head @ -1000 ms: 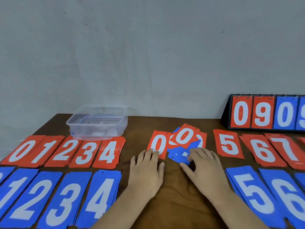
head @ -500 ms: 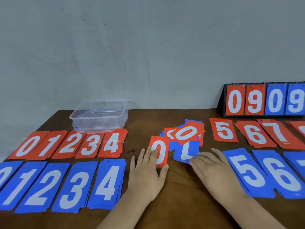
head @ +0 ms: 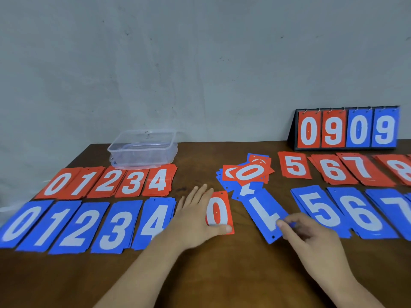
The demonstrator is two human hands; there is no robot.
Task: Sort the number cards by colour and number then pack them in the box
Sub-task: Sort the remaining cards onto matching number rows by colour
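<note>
Left hand (head: 195, 221) lies flat, grip spread, thumb on red 0 card (head: 219, 210); right hand (head: 311, 238), grip loosely spread, presses blue 7 card (head: 264, 215).

Brown wood table (head: 222, 274). Back L: clear box (head: 142, 150). L: red stacks 0-4 (head: 106, 183), blue stacks 0-4 (head: 84, 225) in front. Centre: mixed pile (head: 244, 172), loose red 0 (head: 219, 213), loose blue 7 (head: 264, 215). R: red 5-8 (head: 344, 170), blue 5-7 (head: 347, 212), scoreboard (head: 347, 130) behind.
</note>
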